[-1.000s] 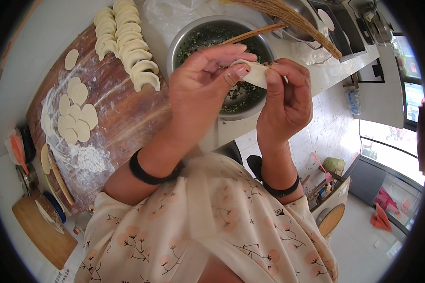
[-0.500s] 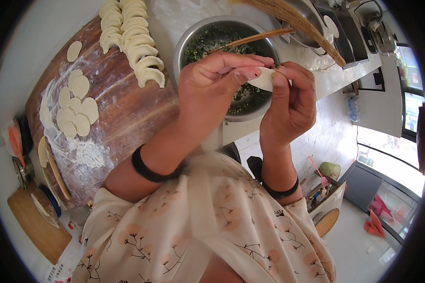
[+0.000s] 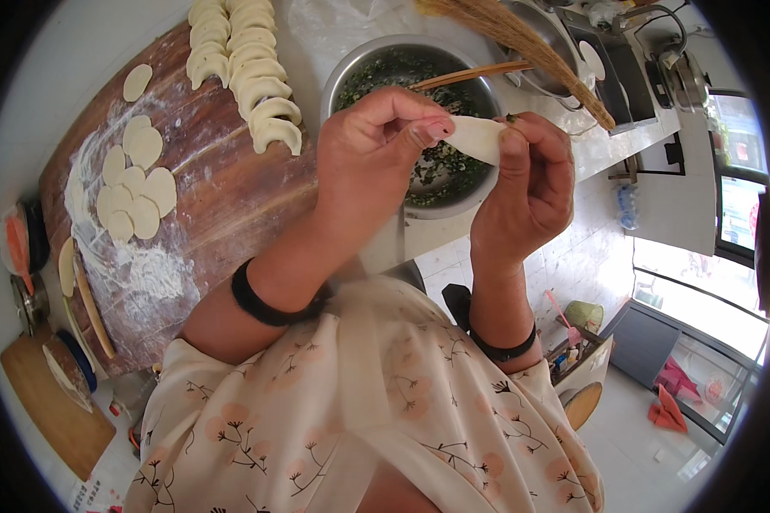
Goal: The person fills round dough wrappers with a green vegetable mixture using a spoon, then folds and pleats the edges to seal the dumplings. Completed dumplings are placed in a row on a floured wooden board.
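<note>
A pale folded dumpling wrapper is stretched between my hands above a steel bowl of chopped green filling. My left hand is closed, thumb and fingertips pinching the left end of the wrapper. My right hand grips the right end between thumb and curled fingers, with a small green bit at the fingertips. Wooden chopsticks lie across the bowl. To the left, a floured wooden board carries several round wrappers and rows of shaped dumplings.
A straw bundle lies by a metal pot at the back right. A rolling pin lies at the board's left edge. A cutting board is at lower left; a counter edge runs to the right.
My left fingertips, earlier stretched over the top of the wrapper, have drawn in to its left end, baring more of the wrapper. Both hands still hold it; the view has shifted slightly.
</note>
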### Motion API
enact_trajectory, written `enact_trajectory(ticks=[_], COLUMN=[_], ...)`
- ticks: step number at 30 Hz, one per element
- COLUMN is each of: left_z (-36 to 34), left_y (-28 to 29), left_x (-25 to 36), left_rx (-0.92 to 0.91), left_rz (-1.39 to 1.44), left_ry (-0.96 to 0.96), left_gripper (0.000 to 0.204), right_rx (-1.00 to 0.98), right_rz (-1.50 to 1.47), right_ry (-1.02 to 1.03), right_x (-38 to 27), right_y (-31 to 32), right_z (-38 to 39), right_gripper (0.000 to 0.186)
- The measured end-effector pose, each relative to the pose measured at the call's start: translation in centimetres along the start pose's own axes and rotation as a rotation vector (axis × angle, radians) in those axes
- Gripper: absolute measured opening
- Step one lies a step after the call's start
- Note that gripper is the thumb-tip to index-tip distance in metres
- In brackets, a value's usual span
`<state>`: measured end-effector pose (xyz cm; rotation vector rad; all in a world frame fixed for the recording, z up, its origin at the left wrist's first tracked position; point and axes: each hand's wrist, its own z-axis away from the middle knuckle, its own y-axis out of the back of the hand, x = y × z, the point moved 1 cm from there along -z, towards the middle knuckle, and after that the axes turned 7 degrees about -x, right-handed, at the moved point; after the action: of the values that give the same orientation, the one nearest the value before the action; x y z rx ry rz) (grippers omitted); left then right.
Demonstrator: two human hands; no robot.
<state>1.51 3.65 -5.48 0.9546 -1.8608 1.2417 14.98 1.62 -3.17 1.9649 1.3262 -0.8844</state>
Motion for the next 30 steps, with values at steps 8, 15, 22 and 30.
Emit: enact_trajectory(ticks=[8,15,22,30], left_z=[-0.4,0.0,0.2,0.5], left_y=[-0.5,-0.1,-0.7,-1.5], left_x=[2.1,1.8,2.6,2.5], left_rx=[-0.104,-0.077,0.001,-0.083], left_rz=[0.124,0.197,0.327,0.284], left_ry=[0.185,0.041,0.083,0.167], left_gripper=[0.011,0.018,0.023,0.029], right_rx=[-0.047,-0.114,-0.067,-0.127], right_rz=[-0.003,-0.014,-0.285,-0.032], right_ry=[0.026,0.068,0.076,0.128], right_x=[-0.8,-1.2,-0.9,0.0], right_y=[0.0,-1.0,-1.1,0.0], right_z=[-0.5,-0.4,0.2,0.5], right_gripper=[0.007,0.015,0.029,0.018])
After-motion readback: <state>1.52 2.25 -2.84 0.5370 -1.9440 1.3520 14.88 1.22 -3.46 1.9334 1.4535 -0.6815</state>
